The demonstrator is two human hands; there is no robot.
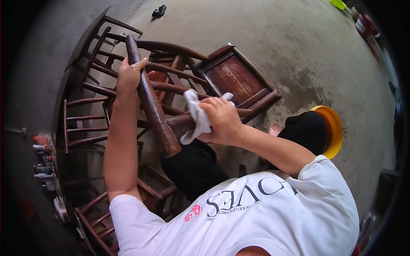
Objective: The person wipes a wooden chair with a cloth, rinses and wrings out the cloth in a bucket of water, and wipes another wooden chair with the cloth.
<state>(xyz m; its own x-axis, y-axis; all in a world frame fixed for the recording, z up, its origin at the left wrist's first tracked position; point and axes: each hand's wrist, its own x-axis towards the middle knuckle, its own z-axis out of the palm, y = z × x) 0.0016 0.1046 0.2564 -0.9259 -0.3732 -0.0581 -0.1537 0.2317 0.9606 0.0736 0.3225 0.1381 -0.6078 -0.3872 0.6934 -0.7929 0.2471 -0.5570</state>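
Note:
A dark brown wooden chair (147, 96) lies tipped over in front of me, its worn seat panel (232, 77) facing up on the far right. My left hand (131, 73) is wrapped round the chair's thick round leg near its upper end. In my right hand (222, 119) is a greyish-white cloth (197, 115), pressed against a wooden rail that joins the leg near its lower end. The fingers of the right hand are curled over the cloth, and part of it hangs down below the rail.
More dark wooden chairs (87, 123) crowd the left side. Bottles and small items (42, 164) stand at the far left edge. A yellow bucket (335, 132) is beside my knee at right. Black shoes (159, 11) lie on the concrete floor, which has a damp patch (305, 91).

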